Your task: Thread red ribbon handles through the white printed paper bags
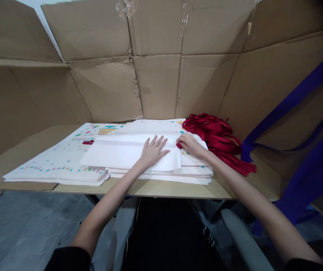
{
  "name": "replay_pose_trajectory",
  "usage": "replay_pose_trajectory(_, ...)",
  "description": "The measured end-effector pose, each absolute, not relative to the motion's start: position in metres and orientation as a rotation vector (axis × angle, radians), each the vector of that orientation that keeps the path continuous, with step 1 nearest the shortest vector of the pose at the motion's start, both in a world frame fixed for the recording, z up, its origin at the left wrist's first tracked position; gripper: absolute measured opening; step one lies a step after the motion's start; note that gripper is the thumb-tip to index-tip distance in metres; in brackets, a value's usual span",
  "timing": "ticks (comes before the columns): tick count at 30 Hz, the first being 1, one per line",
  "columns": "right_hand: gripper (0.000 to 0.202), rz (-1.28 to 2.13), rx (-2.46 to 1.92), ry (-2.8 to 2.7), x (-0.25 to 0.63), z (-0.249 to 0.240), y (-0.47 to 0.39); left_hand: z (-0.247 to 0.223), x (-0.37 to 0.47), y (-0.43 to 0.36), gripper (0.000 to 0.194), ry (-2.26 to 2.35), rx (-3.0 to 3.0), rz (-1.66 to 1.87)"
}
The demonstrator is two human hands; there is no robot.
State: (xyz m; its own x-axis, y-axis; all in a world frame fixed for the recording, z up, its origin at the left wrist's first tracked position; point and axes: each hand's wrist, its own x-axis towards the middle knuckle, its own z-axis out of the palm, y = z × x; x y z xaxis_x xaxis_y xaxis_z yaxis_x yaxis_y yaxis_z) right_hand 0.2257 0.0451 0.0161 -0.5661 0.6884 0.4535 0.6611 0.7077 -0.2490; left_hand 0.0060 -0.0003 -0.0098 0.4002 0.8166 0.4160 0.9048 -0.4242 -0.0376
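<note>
tall brown cardboard walls [101, 88] close in the back and both sides, so the open room lies above the sheets and toward the person at the front. inside them runs the worktop [161, 190], its pale front edge showing as a narrow strip below the papers, with more bare surface at the right front corner. long blue strips [305, 180] hang at the right, taking up room on that side near the right arm. on the left, a stack of printed sheets [54, 158] with coloured shapes reaches almost to the front edge, its near corner touching or almost touching the middle pile. this middle pile of white sheets [161, 175] stops short of the front edge, its layers slightly uneven. a heap of red ribbon [212, 133] sits against its right side, a tail trailing forward onto the worktop. on top of the pile lies a white sheet [121, 154], its left end overlapping the printed stack. the left hand [153, 151] rests palm down on it, fingers spread, gripping nothing. the right hand [190, 145], at the sheet's right edge, has its fingers closed on a small red piece [178, 145]. a dark red scrap [88, 142] pokes out at the sheet's left end.
</note>
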Motion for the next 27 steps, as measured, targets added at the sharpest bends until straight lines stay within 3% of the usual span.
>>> replay_pose_trajectory(6,0.024,-0.003,-1.136,-2.099,0.247,0.034,0.051,-0.006,0.058,0.022,0.050,-1.607,-2.588,-0.871)
replay_pose_trajectory(11,0.034,-0.186,-1.237,-2.336,0.248,0.016,0.038,0.015,0.077,0.046,0.048,-1.458,-2.507,-2.114)
replay_pose_trajectory(14,0.041,-0.363,-1.248,-2.343,0.247,-0.002,0.034,0.027,0.034,0.043,0.039,-1.431,-2.218,-2.419)
replay_pose_trajectory(17,0.044,-0.475,-1.213,-2.305,0.247,-0.014,0.035,0.033,-0.044,0.025,0.025,-1.599,-2.033,-2.178)
replay_pose_trajectory(23,0.045,-0.567,-1.153,-2.254,0.246,-0.023,0.039,0.037,-0.175,-0.004,0.018,-2.288,-2.070,-1.260)
replay_pose_trajectory(27,0.045,-0.588,-1.148,-2.248,0.246,-0.026,0.041,0.043,-0.194,-0.003,0.019,-2.272,-2.349,-1.102)
